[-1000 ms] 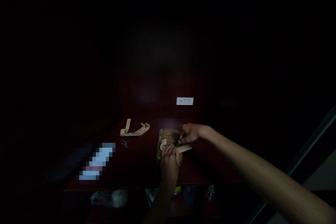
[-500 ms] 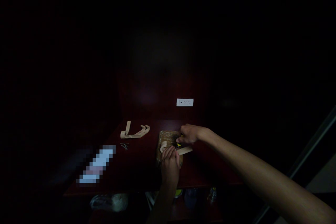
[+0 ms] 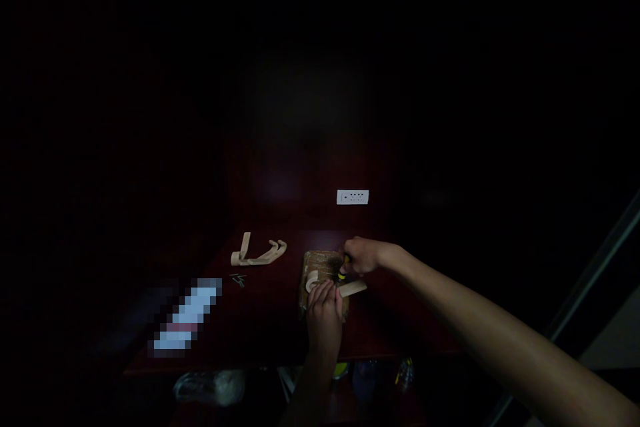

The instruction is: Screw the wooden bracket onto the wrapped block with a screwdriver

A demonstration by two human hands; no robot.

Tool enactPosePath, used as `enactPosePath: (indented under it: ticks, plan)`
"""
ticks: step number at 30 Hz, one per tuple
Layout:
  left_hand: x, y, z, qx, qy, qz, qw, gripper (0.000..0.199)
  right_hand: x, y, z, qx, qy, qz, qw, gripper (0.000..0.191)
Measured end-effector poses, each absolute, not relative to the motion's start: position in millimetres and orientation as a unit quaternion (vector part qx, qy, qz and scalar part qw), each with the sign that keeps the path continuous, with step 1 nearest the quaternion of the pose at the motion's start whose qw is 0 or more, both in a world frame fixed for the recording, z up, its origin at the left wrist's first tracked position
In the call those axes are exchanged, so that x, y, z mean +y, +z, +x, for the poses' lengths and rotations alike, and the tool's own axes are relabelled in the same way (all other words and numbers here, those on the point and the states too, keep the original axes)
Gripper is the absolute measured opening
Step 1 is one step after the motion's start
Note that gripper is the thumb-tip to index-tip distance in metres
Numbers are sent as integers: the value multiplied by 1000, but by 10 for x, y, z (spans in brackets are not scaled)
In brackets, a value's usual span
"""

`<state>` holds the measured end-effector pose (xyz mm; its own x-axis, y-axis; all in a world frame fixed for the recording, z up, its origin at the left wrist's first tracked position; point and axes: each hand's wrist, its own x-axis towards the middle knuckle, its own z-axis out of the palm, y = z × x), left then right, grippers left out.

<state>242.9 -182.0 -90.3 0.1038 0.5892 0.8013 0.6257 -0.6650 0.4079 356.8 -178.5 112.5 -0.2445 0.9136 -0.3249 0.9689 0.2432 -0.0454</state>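
Note:
A worn brown wooden block (image 3: 320,258) lies on the dark red table. Across it rests a pale wooden piece (image 3: 354,288) with a curled end at its left and a straight strip at its right. My left hand (image 3: 325,310) is closed over the middle of this piece, fingers together, pinning it to the block. Just beyond, my right hand (image 3: 361,255) wraps round a screwdriver (image 3: 342,275) with a yellow-and-black handle, its working end down beside my left fingertips. The tip is too dark and small to make out.
Another pale curved wooden piece (image 3: 257,259) lies at the table's back left, with several screws or nails (image 3: 239,279) in front of it. A blurred bright patch (image 3: 187,313) is at left. A white socket (image 3: 353,197) is on the wall. Plastic bags (image 3: 210,387) lie below the table edge.
The right hand has turned slightly round the screwdriver, so more of its yellow handle shows. The left hand stays in place; the whole view has shifted a little.

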Motion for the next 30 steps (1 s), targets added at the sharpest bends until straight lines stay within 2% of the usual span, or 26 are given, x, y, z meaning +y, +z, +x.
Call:
enactPosePath:
  ticks: [9, 13, 22, 27, 30]
  plan:
    - [-1840, -868, 2425, -404, -533, -743, 12, 24, -1853, 1183, 3500, 738, -118, 649, 139, 39]
    - [-1846, -852, 2413, -406, -533, -743, 11, 24, -1874, 1184, 3525, 759, -134, 629, 98, 42]
    - [-1833, -882, 2418, -405, -532, -744, 14, 24, -1841, 1174, 3556, 751, -177, 627, 103, 29]
    - [-1847, -856, 2412, -406, -526, -747, 11, 24, -1843, 1165, 3515, 747, -152, 635, 125, 42]
    - [-1847, -848, 2408, -409, -523, -748, 10, 24, -1844, 1170, 3495, 739, -138, 643, 145, 42]
